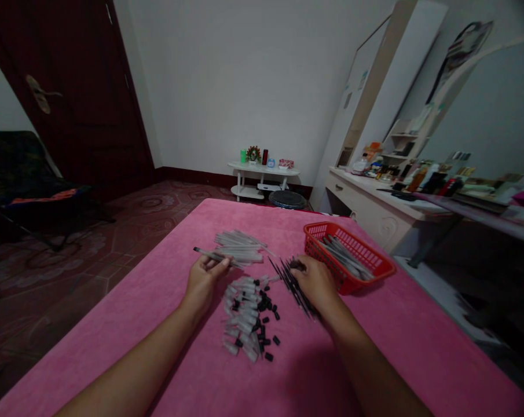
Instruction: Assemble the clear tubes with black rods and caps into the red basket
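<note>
1. While the left hand [202,280] pinches a slim, dark-tipped pen [207,253], smooth clear tubes [239,246] lie just beyond.
2. The right hand [317,282] curls its fingers over thin dark rods [303,301] — gripping or not, I cannot tell — close beside the latticed red basket [381,272].
3. Stubby translucent caps [249,351] and black plugs [276,340] heap between the forearms [361,347]; plush pink cloth [131,313] runs bare to its left edge.

A clear, dark-ended pen [208,253] slants in the left hand [202,279], thin rods [295,289] at the right hand [316,282].
</note>
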Tool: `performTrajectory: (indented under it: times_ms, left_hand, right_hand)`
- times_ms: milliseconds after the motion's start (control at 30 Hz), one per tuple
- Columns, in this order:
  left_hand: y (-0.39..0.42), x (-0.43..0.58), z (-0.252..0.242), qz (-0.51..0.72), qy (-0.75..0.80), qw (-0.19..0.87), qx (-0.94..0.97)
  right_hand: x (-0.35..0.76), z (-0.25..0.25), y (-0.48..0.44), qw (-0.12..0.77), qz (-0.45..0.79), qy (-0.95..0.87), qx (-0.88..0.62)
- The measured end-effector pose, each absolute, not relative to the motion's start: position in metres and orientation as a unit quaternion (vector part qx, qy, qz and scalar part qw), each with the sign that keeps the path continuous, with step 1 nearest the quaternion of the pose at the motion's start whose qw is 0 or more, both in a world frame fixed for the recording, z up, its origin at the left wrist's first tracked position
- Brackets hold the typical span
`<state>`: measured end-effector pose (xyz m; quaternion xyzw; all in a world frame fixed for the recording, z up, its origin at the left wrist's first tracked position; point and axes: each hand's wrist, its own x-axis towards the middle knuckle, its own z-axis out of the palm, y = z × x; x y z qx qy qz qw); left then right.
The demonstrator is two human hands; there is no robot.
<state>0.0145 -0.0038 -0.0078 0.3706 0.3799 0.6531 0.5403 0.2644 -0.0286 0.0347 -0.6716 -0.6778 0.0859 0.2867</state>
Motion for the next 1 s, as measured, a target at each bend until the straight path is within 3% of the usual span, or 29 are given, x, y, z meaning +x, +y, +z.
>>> performTrajectory:
  times_ms: [100,200,467,1000]
  left_hand:
    - [-0.004,0.016,-0.008,0.656,0.354,0.587,0.315]
    - [-0.005,0.018,-0.007,0.653,0.345,0.605,0.299]
    - [-0.005,0.019,-0.005,0.641,0.329,0.626,0.298]
    - [-0.004,0.019,-0.007,0.637,0.334,0.629,0.297]
  right_hand:
    - [0.264,0.031,-0.031,0.172,0.06,-0.68,-0.71]
    - [0.258,0.028,-0.034,0.119,0.058,-0.679,-0.722]
    - [0.236,0.022,-0.041,0.183,0.056,-0.746,-0.638]
    - [0.221,0.04,-0.058,0.083,0.111,-0.774,-0.618]
